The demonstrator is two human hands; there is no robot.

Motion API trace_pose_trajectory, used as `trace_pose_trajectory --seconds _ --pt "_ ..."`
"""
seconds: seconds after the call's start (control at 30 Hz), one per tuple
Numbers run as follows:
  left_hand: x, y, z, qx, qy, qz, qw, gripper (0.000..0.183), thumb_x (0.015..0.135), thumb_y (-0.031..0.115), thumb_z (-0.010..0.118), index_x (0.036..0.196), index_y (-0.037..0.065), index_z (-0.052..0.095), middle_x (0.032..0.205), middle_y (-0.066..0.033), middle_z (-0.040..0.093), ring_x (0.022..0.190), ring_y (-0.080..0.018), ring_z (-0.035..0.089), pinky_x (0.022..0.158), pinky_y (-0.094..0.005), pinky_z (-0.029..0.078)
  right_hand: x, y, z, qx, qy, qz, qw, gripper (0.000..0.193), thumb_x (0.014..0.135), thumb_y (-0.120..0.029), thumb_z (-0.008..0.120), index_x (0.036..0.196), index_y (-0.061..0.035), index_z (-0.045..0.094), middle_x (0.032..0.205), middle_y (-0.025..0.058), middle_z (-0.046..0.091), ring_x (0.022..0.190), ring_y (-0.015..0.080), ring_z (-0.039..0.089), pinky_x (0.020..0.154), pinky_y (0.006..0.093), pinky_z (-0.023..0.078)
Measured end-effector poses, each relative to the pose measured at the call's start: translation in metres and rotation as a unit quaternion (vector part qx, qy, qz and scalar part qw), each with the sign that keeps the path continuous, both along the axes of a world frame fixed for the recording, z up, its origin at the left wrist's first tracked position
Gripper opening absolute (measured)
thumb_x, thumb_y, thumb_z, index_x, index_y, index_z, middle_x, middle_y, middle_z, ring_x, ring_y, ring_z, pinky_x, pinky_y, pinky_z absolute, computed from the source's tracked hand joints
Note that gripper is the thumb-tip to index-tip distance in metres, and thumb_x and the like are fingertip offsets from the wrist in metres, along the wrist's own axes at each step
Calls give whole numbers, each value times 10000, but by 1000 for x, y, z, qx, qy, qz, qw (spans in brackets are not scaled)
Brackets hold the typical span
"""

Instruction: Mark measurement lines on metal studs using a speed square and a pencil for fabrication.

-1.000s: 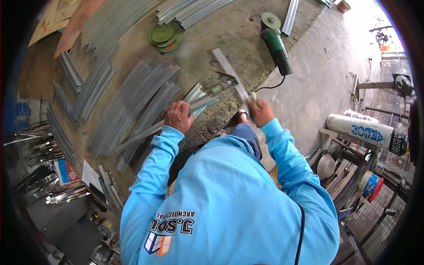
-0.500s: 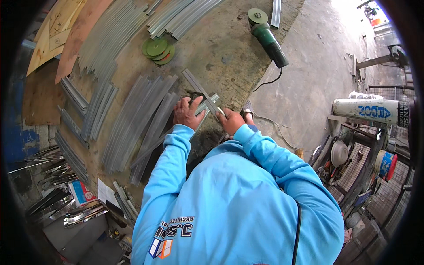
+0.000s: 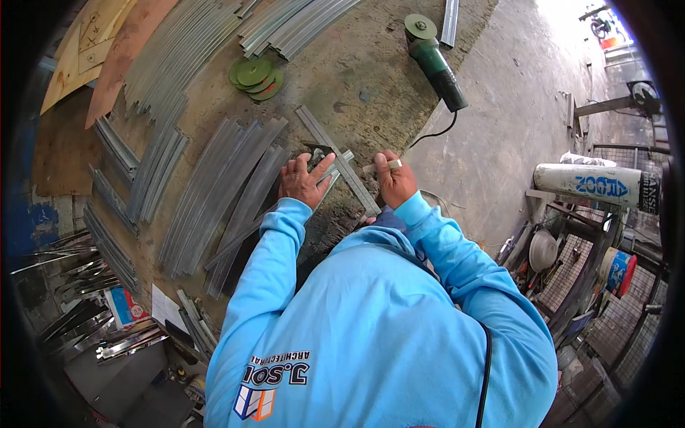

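Note:
My left hand lies flat, fingers spread, on a short grey metal strip on the concrete floor. A long grey metal strip runs diagonally across it, from the upper left down to my right wrist. My right hand is closed on a small white stick, held at the long strip's right edge. Both sleeves are light blue, and the blue shirt hides the floor below the hands.
Curved rows of grey metal strips lie to the left, with more bundles at the top. A green angle grinder and green discs are beyond. Wooden boards lie top left; a white cylinder and wire racks stand right.
The long strip my right hand held up a second ago now lies on the floor. My left hand has flattened onto the strips, and my right hand now holds the white stick.

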State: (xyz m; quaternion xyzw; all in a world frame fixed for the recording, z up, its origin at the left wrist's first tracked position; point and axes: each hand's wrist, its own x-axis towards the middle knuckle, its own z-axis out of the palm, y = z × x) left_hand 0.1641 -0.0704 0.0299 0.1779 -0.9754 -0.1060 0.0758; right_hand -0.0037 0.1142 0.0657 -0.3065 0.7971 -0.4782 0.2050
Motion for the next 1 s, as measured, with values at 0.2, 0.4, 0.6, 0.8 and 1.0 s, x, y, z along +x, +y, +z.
trace_pose_trajectory --seconds 0.2,0.4,0.6,0.8,1.0 --pt "-2 2 5 14 0 9 1000 574 857 302 761 1387 391 558 1203 -129 506 1062 -340 521 904 -491 439 0 -35 1 -10 -56 53 997 252 1004 -299 586 1040 -51 614 917 212 675 838 420 655 721 463 521" --pt "-2 3 5 23 6 12 1000 586 848 288 769 1384 390 555 1210 -130 505 1081 -344 517 901 -495 434 -1 -58 0 57 69 90 992 278 997 -328 560 1003 -51 580 874 240 665 823 458 634 699 526 499" --pt "0 1 2 27 5 6 1000 609 852 293 765 1396 409 517 1218 -130 492 1080 -348 513 912 -488 422 -15 -68 -4 96 108 138 980 318 985 -366 545 958 -51 580 789 236 658 764 484 619 688 558 486" --pt "-2 0 2 18 11 12 1000 644 849 294 762 1415 420 483 1207 -129 490 1068 -341 510 897 -497 420 -4 4 -12 283 2 213 935 408 1004 -424 490 1002 -63 680 911 251 686 855 469 648 761 541 511" --pt "6 9 4 15 113 70 991 802 758 301 823 1458 320 432 1212 -134 491 1063 -351 499 890 -528 392 4 0 -14 201 -70 132 968 368 1010 -397 525 1089 -58 644 947 245 686 884 458 649 776 496 515"
